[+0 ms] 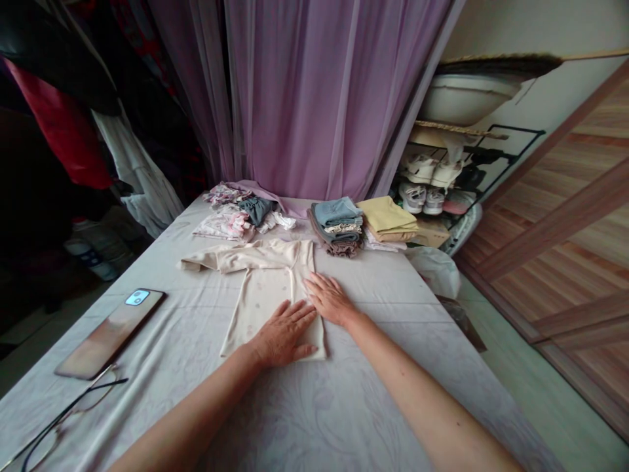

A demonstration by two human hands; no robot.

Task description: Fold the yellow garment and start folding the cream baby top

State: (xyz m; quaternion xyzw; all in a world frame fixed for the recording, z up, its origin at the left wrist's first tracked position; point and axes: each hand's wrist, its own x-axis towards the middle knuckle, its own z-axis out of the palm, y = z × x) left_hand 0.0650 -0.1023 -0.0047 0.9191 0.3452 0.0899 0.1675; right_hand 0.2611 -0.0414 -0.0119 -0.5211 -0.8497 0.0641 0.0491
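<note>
You face a sheer mauve curtain (295,92) hanging behind the bed (442,308). To your right, a black wire rack (515,129) holds sneakers (422,190) below a white basin (464,98), against a pale wall (491,26). Farther right stands a wood-grain door (555,216) beside a pale floor (515,367). On your left, dark and red garments (63,124) hang in dim shadow.
</note>
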